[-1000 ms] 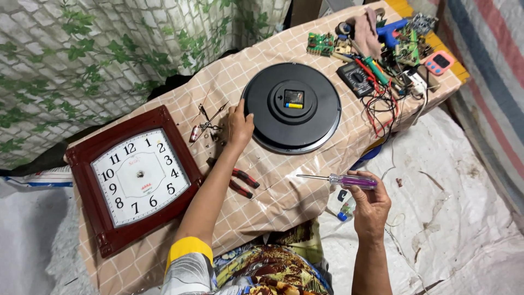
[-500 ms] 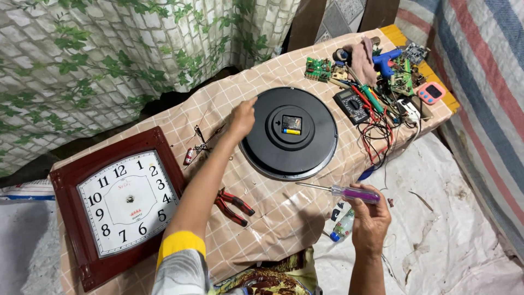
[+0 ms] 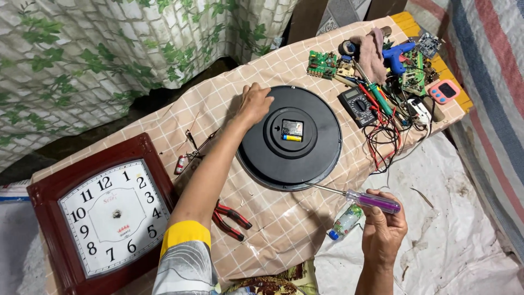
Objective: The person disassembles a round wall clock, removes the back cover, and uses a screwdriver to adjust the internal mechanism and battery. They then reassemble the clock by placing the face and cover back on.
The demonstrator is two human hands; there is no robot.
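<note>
A round black clock point(image 3: 319, 158) lies face down on the checked tablecloth, its movement with a yellow battery point(image 3: 292, 131) showing in the middle. My left hand point(image 3: 254, 104) rests on the clock's upper left rim. My right hand point(image 3: 383, 226) holds a purple-handled screwdriver point(image 3: 365, 199) at the table's front edge, the shaft pointing left toward the clock's lower rim.
A square red-framed wall clock point(image 3: 103, 216) lies face up at the left. Red-handled pliers point(image 3: 232, 218) lie near my left arm. A multimeter point(image 3: 356, 105), circuit boards point(image 3: 322, 64), wires point(image 3: 382, 139) and a blue glue gun point(image 3: 396, 54) crowd the right. A small bottle point(image 3: 345, 221) lies below the table edge.
My left hand moved from the tablecloth beside the clock onto its upper left rim. The right hand kept hold of the screwdriver. The view shifted closer.
</note>
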